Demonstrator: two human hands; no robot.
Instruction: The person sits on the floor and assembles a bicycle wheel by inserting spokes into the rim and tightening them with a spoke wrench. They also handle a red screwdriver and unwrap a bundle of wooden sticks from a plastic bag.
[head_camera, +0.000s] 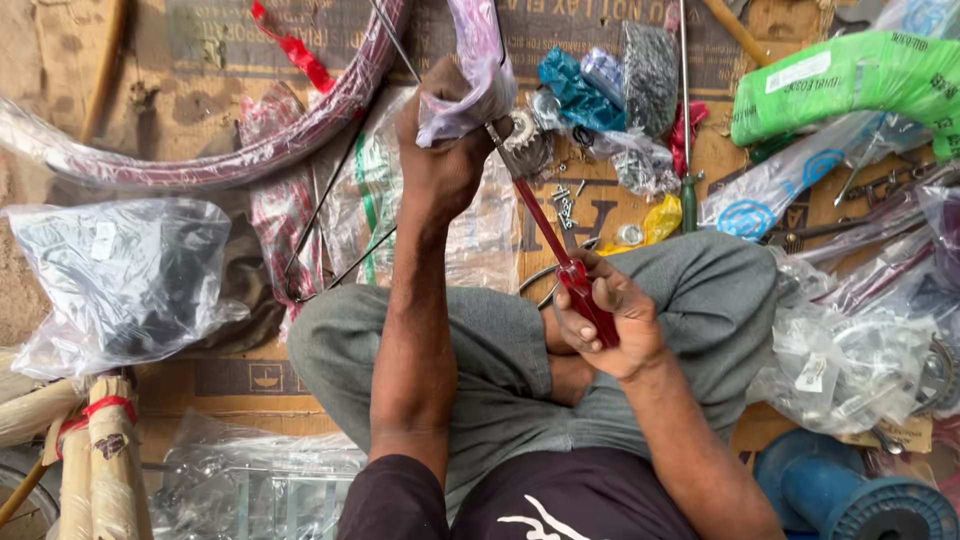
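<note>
The left hand (440, 160) is raised and its grip is closed around a curved wheel part wrapped in thin purple plastic (478, 70). Just beside its fingers sits a small toothed metal sprocket (525, 148), grey and greasy. The right hand (605, 325) has its grip closed on the red handle of a long, thin screwdriver (560, 255), whose shaft points up toward the sprocket (the tip is hidden there). Both hands work above the person's crossed legs in grey cloth. Around them, on flattened brown cardboard (210, 40), lie crinkled clear plastic bags (120, 275), a dark red wheel rim (240, 150) and a green wrapped tyre (850, 75).
</note>
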